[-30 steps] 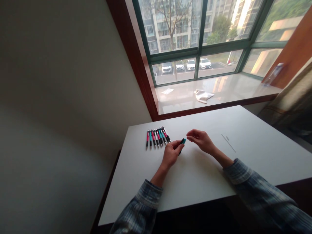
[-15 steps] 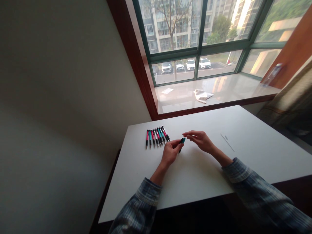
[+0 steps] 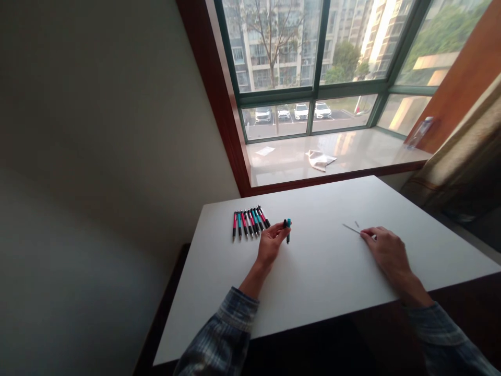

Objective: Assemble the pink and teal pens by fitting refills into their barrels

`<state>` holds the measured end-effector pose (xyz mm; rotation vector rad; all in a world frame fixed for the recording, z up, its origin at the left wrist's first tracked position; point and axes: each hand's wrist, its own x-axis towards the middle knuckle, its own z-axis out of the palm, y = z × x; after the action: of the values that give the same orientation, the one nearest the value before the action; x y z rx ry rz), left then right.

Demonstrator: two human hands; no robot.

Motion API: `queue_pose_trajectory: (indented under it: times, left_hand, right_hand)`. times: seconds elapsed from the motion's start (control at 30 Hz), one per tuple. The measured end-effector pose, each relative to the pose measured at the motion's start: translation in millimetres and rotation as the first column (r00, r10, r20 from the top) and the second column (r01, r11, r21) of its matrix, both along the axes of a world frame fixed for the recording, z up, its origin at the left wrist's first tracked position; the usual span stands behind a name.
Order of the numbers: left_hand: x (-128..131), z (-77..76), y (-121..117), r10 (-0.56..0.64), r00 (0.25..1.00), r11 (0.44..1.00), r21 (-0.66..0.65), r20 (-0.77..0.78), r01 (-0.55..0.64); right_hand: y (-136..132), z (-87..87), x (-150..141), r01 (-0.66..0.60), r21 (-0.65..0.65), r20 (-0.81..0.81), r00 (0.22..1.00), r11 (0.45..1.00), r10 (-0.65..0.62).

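Left hand [image 3: 269, 246] pinched pen parts [image 3: 288, 223]; right hand [image 3: 387, 255], fingertips closed, gripped the rod [image 3: 351, 228] — a loose pinch risked dropping it.

Teal and black pen parts [image 3: 288, 223] are held upright, a thin grey rod [image 3: 351, 228] slanting over the table [image 3: 313, 282]

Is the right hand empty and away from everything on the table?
No, the right hand has its fingertips at the thin grey rod on the table.
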<state>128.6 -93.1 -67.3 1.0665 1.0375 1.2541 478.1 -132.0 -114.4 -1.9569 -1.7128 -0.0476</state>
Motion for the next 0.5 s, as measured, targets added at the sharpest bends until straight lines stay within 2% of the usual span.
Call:
queue_pose_trajectory:
  times: [0.1, 0.17, 0.23, 0.3, 0.37, 0.43, 0.5]
  left_hand:
    - [-0.5, -2.5, -0.6, -0.012, 1.0, 1.0, 0.001, -0.025, 0.012]
    - [-1.0, -4.1, -0.8, -0.015, 0.999, 1.0, 0.002, -0.029, 0.015]
    - [-1.2, -5.1, -1.0, -0.022, 0.999, 1.0, 0.005, -0.033, 0.022]
    - [-1.0, -5.3, -1.4, -0.031, 0.999, 0.999, 0.006, -0.042, 0.031]
    - [-0.5, -4.8, -1.9, -0.036, 0.998, 0.999, 0.007, -0.055, 0.037]
    - [-0.2, -3.9, -2.4, -0.037, 0.997, 0.999, 0.008, -0.069, 0.038]
    - [-0.1, -3.1, -2.7, -0.041, 0.996, 0.999, 0.008, -0.079, 0.042]
  right_hand:
    - [4.0, 7.7, -9.3, -0.072, -0.012, -0.035, 0.997, 0.997, 0.072]
    - [11.1, 20.3, -21.3, -0.136, -0.006, -0.175, 0.976, 0.991, 0.132]
    - [18.7, 35.4, -38.4, -0.196, 0.022, -0.381, 0.905, 0.98, 0.189]
    - [25.2, 50.9, -60.7, -0.268, 0.083, -0.574, 0.774, 0.96, 0.266]
    - [30.2, 65.4, -86.3, -0.377, 0.154, -0.712, 0.599, 0.913, 0.367]
    - [34.4, 77.8, -111.8, -0.449, 0.207, -0.79, 0.447, 0.869, 0.42]
    - [38.7, 86.7, -133.2, -0.462, 0.257, -0.832, 0.341, 0.849, 0.438]
